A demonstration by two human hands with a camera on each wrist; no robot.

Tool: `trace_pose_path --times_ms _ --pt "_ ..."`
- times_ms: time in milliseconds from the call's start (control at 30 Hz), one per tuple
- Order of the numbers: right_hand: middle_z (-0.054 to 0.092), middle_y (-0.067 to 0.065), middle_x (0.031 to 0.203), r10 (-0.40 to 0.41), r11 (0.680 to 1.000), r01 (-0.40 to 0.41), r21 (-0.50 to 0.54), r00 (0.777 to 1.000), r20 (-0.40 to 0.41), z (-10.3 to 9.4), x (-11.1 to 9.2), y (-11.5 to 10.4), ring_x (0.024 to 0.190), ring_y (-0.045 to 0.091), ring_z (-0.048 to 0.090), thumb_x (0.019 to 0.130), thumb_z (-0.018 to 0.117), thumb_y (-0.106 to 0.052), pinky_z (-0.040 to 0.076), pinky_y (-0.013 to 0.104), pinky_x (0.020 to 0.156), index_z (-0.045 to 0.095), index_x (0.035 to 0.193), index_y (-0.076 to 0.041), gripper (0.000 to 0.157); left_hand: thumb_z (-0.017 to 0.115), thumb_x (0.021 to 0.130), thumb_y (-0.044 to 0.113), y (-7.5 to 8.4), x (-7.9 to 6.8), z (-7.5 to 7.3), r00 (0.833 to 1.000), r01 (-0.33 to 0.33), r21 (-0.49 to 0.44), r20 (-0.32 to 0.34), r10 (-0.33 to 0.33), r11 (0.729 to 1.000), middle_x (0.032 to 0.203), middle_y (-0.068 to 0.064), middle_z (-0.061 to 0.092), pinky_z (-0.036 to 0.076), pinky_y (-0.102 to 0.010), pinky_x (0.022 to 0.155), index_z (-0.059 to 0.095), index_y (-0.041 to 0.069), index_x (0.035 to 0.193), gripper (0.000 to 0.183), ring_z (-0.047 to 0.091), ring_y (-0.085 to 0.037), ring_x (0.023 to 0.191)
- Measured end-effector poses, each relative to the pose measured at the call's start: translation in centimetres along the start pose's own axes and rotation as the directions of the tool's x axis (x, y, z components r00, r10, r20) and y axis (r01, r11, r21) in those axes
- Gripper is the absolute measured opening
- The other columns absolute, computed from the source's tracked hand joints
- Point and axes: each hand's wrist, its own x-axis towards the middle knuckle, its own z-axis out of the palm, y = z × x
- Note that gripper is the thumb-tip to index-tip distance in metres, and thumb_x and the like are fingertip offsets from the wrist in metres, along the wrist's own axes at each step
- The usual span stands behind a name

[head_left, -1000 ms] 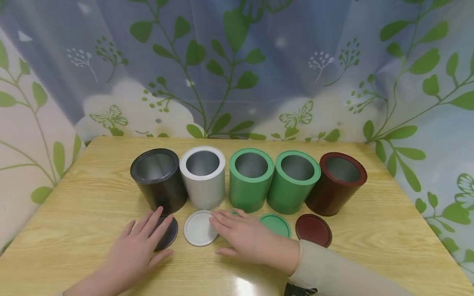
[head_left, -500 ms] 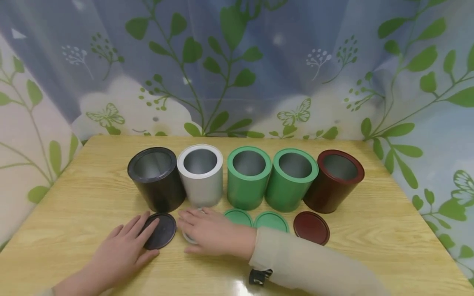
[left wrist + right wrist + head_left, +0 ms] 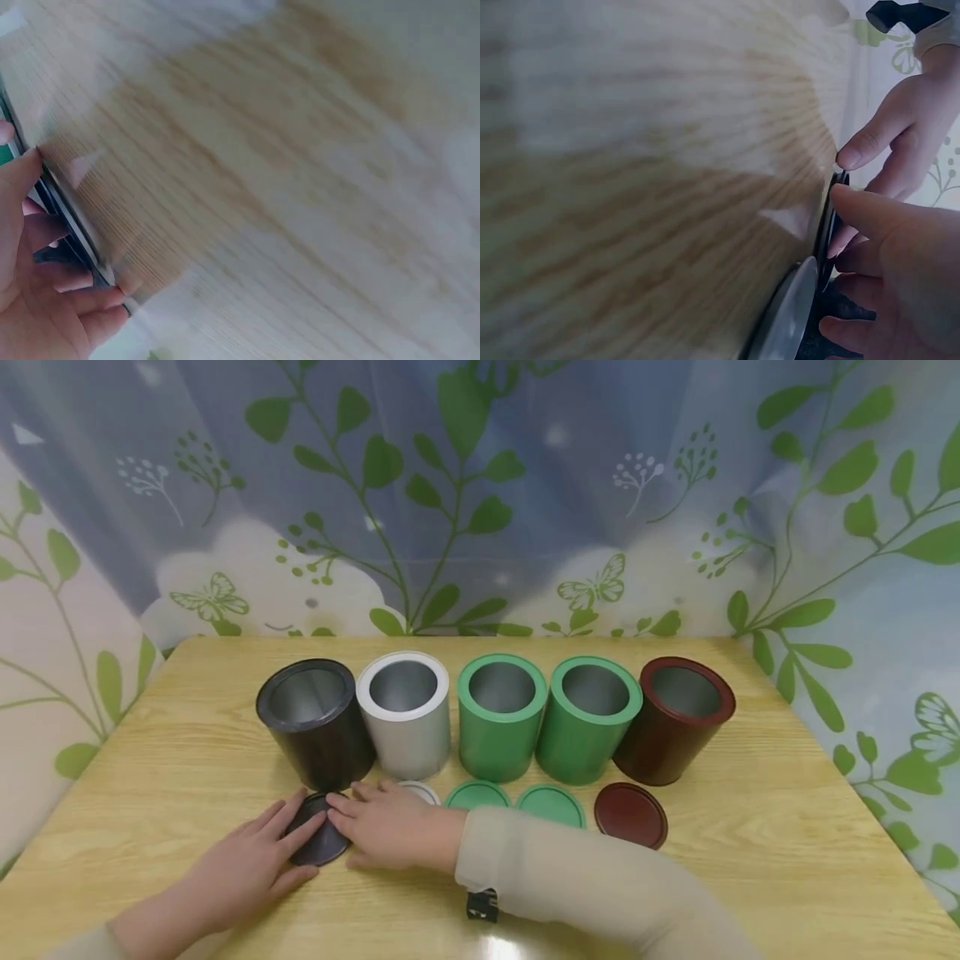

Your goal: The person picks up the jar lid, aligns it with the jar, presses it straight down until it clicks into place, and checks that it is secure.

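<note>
A black round lid [image 3: 321, 846] lies flat on the wooden table between both hands. My left hand [image 3: 236, 864] rests its outstretched fingers on the lid's left side, thumb near the front edge. My right hand [image 3: 397, 827] reaches across from the right, fingertips touching the lid's right side. In the right wrist view the left hand [image 3: 919, 127] and right hand [image 3: 915, 270] meet close together along the lid's edge. The right hand and wrist partly cover a white lid [image 3: 422, 791]. Behind the black lid stands an uncovered black can [image 3: 326, 752].
To the right of the black can stand a white can [image 3: 412, 739], two green cans [image 3: 501, 743] and a dark red can [image 3: 671, 739], all uncovered. Green lids [image 3: 552, 804] and a dark red lid [image 3: 632, 816] lie before them. A patterned curtain [image 3: 510, 552] hangs behind.
My right hand has moved left, from over a green lid, across the white lid, to the black lid. The left hand has shifted slightly left on the black lid.
</note>
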Motion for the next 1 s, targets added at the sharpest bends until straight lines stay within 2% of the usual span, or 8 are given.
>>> trace_pose_path --times_ms 133,300,400,567,767,867,933,1000 --pt "0.023 -0.008 0.152 -0.018 1.000 0.018 0.007 0.999 0.027 0.0 0.4 -0.1 0.134 0.020 0.031 0.095 0.040 -0.052 0.032 0.032 0.105 0.032 0.147 -0.023 0.060 0.067 0.085 0.036 0.0 0.2 0.0 0.995 -0.097 0.024 -0.024 0.098 0.995 0.134 -0.025 0.046 0.048 -0.048 0.085 0.059 0.000 0.124 0.053 0.050 -0.043 0.114" --pt "0.030 -0.005 0.150 -0.056 0.998 0.055 -0.041 0.998 -0.025 0.2 0.6 -0.2 0.131 0.019 0.037 0.099 0.039 -0.043 0.035 0.027 0.102 0.038 0.144 -0.020 0.051 0.070 0.083 0.028 -0.1 0.2 0.3 0.977 -0.187 0.073 -0.091 0.194 0.980 0.128 -0.022 0.053 0.047 -0.047 0.085 0.061 -0.003 0.119 0.049 0.053 -0.044 0.110" --pt "0.033 -0.003 0.148 -0.072 0.997 0.070 -0.033 0.996 -0.048 0.2 0.6 0.0 0.131 0.019 0.038 0.100 0.039 -0.040 0.034 0.026 0.102 0.040 0.143 -0.017 0.050 0.066 0.087 0.030 -0.2 0.1 0.5 0.971 -0.192 0.065 -0.134 0.199 0.979 0.125 -0.022 0.055 0.047 -0.049 0.085 0.063 -0.003 0.118 0.046 0.052 -0.045 0.110" --pt "0.031 -0.001 0.149 -0.079 0.995 0.081 0.050 0.996 -0.044 -0.3 0.3 0.5 0.134 0.019 0.032 0.100 0.037 -0.040 0.029 0.024 0.105 0.037 0.145 -0.016 0.051 0.057 0.092 0.037 -0.4 -0.3 0.9 0.951 -0.185 0.037 -0.244 0.188 0.982 0.125 -0.021 0.056 0.047 -0.050 0.083 0.064 -0.001 0.117 0.046 0.050 -0.045 0.111" --pt "0.031 0.000 0.149 -0.093 0.993 0.099 0.060 0.991 -0.096 -1.3 -0.9 0.9 0.134 0.016 0.031 0.101 0.033 -0.041 0.025 0.021 0.106 0.037 0.144 -0.014 0.052 0.061 0.089 0.037 -0.1 -0.8 0.1 0.934 -0.172 0.013 -0.315 0.168 0.985 0.128 -0.017 0.055 0.048 -0.050 0.082 0.064 0.004 0.120 0.045 0.048 -0.042 0.115" --pt "0.033 0.001 0.148 -0.094 0.995 0.099 0.026 0.985 -0.146 -1.5 -1.4 0.8 0.134 0.016 0.033 0.101 0.032 -0.042 0.026 0.022 0.106 0.039 0.143 -0.013 0.051 0.054 0.093 0.040 0.0 -1.0 -0.4 0.917 -0.186 0.013 -0.355 0.179 0.982 0.130 -0.016 0.053 0.041 -0.037 0.097 0.063 0.004 0.122 0.046 0.047 -0.042 0.116" --pt "0.034 0.000 0.148 -0.082 0.996 0.085 0.006 0.982 -0.171 -1.9 -1.7 0.8 0.133 0.016 0.033 0.101 0.031 -0.042 0.028 0.023 0.106 0.040 0.143 -0.014 0.051 0.048 0.095 0.042 0.0 -1.0 -0.7 0.906 -0.196 0.012 -0.380 0.186 0.980 0.132 -0.016 0.052 0.028 -0.026 0.106 0.062 0.005 0.123 0.048 0.046 -0.041 0.117" --pt "0.034 0.001 0.147 -0.071 0.997 0.072 -0.007 0.978 -0.197 -2.2 -2.1 0.8 0.133 0.017 0.033 0.101 0.032 -0.043 0.029 0.023 0.105 0.041 0.142 -0.014 0.051 0.045 0.097 0.043 0.1 -1.0 -1.0 0.898 -0.206 0.008 -0.396 0.193 0.978 0.133 -0.016 0.051 0.012 -0.017 0.108 0.061 0.005 0.125 0.049 0.045 -0.041 0.119"
